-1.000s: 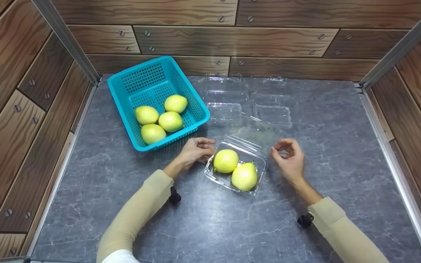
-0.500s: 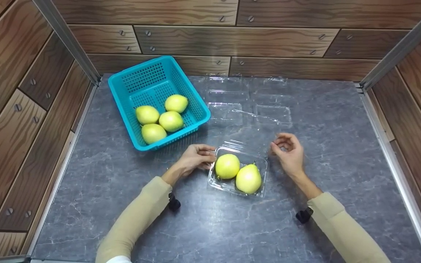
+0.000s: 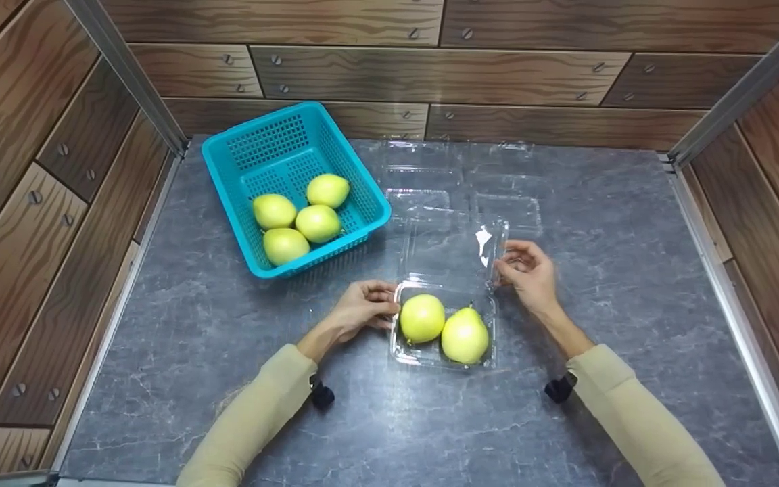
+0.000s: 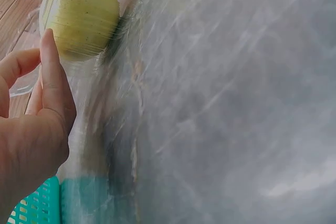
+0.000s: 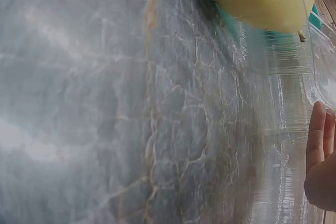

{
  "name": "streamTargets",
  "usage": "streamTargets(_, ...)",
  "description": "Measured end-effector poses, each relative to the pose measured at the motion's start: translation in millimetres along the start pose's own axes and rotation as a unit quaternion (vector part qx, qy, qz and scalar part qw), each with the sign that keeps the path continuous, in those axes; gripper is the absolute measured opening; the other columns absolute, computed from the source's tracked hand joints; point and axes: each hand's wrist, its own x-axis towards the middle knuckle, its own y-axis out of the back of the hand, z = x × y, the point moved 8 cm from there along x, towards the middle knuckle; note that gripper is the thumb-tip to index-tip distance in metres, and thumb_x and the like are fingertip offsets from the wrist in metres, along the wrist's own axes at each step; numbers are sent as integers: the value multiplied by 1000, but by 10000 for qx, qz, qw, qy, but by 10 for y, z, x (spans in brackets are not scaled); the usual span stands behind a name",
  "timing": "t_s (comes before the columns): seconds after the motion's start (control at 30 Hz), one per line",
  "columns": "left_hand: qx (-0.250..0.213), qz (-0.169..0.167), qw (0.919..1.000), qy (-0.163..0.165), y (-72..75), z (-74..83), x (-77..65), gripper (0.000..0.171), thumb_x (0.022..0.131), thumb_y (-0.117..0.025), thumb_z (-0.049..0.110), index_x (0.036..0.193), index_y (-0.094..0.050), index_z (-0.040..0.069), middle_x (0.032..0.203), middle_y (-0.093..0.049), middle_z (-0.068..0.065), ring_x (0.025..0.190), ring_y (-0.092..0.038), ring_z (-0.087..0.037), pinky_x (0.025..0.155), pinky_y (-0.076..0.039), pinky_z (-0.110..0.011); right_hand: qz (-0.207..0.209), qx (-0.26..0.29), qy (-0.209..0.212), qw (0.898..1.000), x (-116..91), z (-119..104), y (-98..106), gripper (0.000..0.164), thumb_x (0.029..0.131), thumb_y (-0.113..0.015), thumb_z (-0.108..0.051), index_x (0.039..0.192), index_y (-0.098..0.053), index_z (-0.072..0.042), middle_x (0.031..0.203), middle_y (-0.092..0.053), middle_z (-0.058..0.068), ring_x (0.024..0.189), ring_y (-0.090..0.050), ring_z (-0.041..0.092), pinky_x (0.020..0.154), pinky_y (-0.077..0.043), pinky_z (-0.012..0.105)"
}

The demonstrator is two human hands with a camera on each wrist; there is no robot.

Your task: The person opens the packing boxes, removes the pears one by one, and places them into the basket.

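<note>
A clear plastic clamshell container (image 3: 406, 357) stands on the tabletop with two yellow-green pears inside, a left pear (image 3: 422, 318) and a right pear (image 3: 465, 335). Its hinged lid (image 3: 440, 253) is up, on the far side of the base. At the base's left rim my left hand (image 3: 362, 308) pinches the edge between thumb and fingers; the left wrist view shows this hand (image 4: 44, 108) right beside a pear behind the clear wall. My right hand (image 3: 530, 272) grips the lid's right edge near the hinge. In the right wrist view, fingertips (image 5: 317, 114) meet the clear plastic.
A teal perforated basket (image 3: 227, 210) with several pears stands at the back left, close to my left hand. Other clear clamshell containers (image 3: 423, 159) lie behind the lid. Wood-patterned walls (image 3: 349, 74) enclose the grey marbled tabletop (image 3: 633, 270) at the back and sides.
The container has turned square to me and shifted slightly nearer and right, pears with it. The lid has turned with it. My left hand moved nearer; my right hand moved slightly up to the lid's edge.
</note>
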Motion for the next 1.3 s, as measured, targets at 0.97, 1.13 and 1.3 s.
streamTargets(0.97, -361, -216, 9991, -81, -46, -153, -312, 37, 87, -68, -13, 122, -56, -12, 91, -65, -4, 70, -68, -13, 62, -66, -27, -316, 220, -1887, 9813, -35, 388, -138, 52, 93, -70, 9, 143, -56, 8, 82, -72, -8, 63, -66, 6, 57, -61, 20)
streamTargets(1.13, -365, -239, 9990, -55, -47, -146, -305, 38, 88, -67, -13, 123, -55, -12, 91, -65, -4, 71, -68, -13, 63, -66, -27, -321, 307, -2091, 9769, -35, 443, -153, 45, 93, -70, 7, 137, -63, -2, 83, -72, -9, 64, -64, 6, 56, -60, 20)
streamTargets(1.3, -366, -213, 9991, -50, -34, -129, -283, 34, 88, -68, -13, 120, -57, -8, 92, -65, -4, 72, -67, -13, 62, -66, -27, -342, 421, -2316, 9713, -50, 485, -166, 43, 94, -69, 6, 135, -64, -7, 84, -72, -9, 65, -64, 7, 56, -59, 20)
